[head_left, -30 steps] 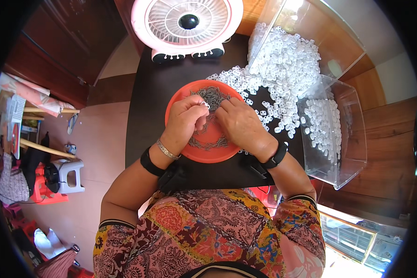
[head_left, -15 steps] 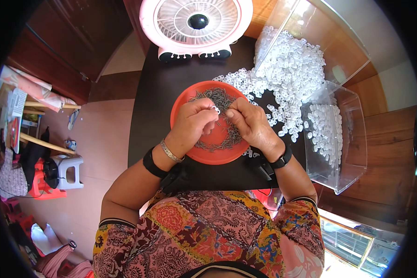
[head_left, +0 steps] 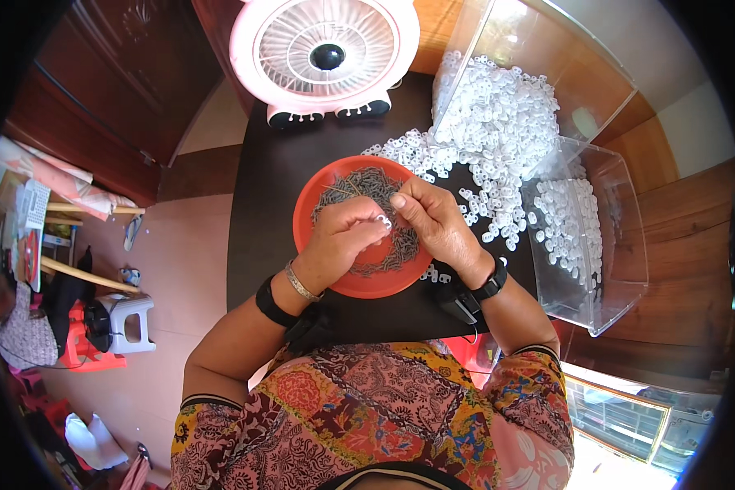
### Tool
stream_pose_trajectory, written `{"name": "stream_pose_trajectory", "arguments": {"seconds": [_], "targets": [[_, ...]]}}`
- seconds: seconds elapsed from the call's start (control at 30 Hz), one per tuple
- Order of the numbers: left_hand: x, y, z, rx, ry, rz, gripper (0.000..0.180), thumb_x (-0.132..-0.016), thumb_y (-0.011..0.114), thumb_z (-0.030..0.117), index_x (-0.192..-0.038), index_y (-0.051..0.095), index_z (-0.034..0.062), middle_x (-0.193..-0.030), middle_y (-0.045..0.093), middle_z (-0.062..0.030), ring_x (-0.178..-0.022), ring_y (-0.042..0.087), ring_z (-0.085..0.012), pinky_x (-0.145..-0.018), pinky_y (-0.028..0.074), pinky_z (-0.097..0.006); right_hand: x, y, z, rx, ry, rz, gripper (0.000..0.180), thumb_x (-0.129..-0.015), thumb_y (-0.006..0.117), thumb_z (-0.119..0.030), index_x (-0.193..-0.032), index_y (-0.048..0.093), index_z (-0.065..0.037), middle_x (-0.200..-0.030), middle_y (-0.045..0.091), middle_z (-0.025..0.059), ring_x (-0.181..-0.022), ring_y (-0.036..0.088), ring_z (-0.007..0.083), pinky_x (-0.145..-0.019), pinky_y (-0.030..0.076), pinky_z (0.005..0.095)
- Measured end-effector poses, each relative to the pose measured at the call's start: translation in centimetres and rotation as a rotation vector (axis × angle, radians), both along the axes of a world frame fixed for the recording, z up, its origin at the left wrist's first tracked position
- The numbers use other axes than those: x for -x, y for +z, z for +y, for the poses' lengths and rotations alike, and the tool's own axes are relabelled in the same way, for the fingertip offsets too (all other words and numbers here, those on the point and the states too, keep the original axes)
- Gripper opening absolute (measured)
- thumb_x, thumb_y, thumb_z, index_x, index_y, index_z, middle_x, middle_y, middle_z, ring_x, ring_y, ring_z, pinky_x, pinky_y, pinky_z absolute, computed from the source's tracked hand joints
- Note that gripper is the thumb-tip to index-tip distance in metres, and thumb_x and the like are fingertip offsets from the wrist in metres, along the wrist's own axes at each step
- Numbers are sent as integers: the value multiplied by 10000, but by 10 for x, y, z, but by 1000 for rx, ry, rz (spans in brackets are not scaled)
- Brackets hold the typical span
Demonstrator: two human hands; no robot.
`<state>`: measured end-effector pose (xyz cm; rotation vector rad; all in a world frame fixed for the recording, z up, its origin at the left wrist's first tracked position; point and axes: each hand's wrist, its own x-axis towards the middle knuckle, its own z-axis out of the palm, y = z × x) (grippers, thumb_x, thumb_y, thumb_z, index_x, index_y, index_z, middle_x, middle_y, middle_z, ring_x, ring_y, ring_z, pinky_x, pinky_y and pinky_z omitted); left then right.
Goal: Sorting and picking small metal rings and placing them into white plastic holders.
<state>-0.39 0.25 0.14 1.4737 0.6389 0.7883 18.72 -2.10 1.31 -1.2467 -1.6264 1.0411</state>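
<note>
I'm looking straight down over the dark table point(head_left: 278, 180), and both hands meet above the orange bowl point(head_left: 314, 208). The left hand point(head_left: 339, 241) is curled, its fingertips pressed together on a small white plastic clip point(head_left: 381, 220), pinching it right over the bowl's middle. The right hand point(head_left: 433, 220) comes in from the other side, thumb and forefinger closed together at that same clip; whether it grips a nail or the clip itself I can't tell, it's too small. The two hands touch at the fingertips.

Under them, the bowl holds a heap of thin dark nails point(head_left: 367, 184), spread across its floor. The bowl sits on the table near its front edge, just ahead of the person's patterned top.

To the right of the bowl I see a loose pile of white clips point(head_left: 498, 131) spilling over the table, reaching right up to the bowl's rim. Beyond that, a clear plastic box point(head_left: 612, 237) holds more white pieces. At the far end of the table stands a pink fan point(head_left: 327, 53), facing up. A black band sits on each wrist, with a silver bracelet point(head_left: 299, 282) on the left.
</note>
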Motion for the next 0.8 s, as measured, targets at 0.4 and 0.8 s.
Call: {"name": "stream_pose_trajectory", "arguments": {"seconds": [0.4, 0.8], "targets": [[-1, 5, -2, 204, 14, -34, 163, -867, 525, 111, -736, 539, 15, -666, 540, -13, -586, 492, -67, -541, 394, -221, 6, 6, -4, -59, -10, 15, 212, -923, 589, -192, -824, 560, -7, -621, 532, 53, -569, 474, 112, -538, 423, 280], [-2, 4, -4, 215, 24, -12, 159, -864, 523, 115, -743, 541, 13, -644, 520, -6, -563, 479, -66, -517, 383, -225, 7, 8, -6, -64, -15, -36, 182, -914, 598, -168, -828, 562, -12, -620, 540, 52, -563, 485, 116, -537, 429, 281]]}}
